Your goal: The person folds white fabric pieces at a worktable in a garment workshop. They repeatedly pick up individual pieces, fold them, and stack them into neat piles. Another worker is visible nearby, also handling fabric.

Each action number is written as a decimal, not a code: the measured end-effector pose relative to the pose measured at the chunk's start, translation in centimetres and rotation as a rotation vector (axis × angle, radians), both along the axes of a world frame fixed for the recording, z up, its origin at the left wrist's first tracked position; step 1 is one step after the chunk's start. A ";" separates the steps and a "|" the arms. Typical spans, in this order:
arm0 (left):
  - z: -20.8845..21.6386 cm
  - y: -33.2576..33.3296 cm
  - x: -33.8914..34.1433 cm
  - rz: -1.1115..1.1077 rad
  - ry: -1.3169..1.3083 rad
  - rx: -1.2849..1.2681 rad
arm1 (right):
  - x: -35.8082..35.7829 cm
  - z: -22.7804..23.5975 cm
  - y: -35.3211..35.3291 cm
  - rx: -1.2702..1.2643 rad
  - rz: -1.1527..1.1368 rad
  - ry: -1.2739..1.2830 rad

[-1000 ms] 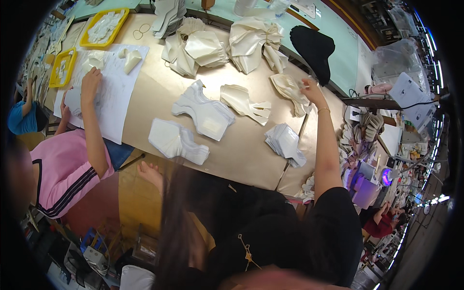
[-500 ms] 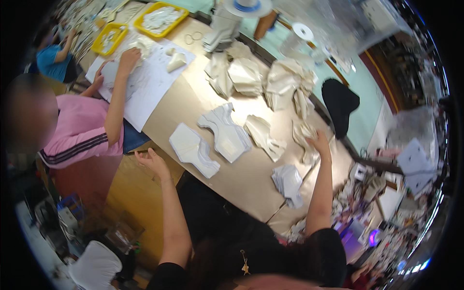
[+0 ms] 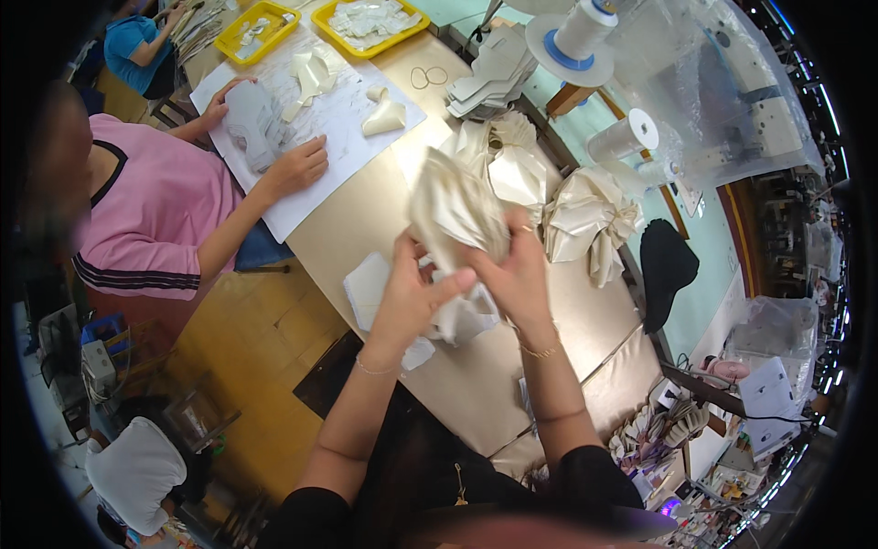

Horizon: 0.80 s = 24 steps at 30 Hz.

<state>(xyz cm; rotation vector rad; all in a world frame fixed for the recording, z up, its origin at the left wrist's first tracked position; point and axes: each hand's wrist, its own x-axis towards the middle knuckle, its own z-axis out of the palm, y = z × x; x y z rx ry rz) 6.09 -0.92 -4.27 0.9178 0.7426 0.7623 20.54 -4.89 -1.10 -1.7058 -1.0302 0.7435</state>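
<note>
Spanning the workshop, a long tan table (image 3: 476,384) runs diagonally over a wood floor (image 3: 247,366), white sheet (image 3: 338,128) at its far end. 2 yellow trays (image 3: 322,13) hold pale cut pieces. Left hand (image 3: 412,297) and right hand (image 3: 512,274) both pinch a cream fabric piece (image 3: 453,210), lifted above the table's middle, with more stacks (image 3: 590,215) just beyond.

Black short sleeves, thin bracelets, perhaps gold
</note>
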 end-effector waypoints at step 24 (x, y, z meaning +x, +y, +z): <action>-2.8 1.5 -5.2 0.106 0.060 -0.276 | 8.0 -17.1 -12.3 -0.647 -0.091 -0.482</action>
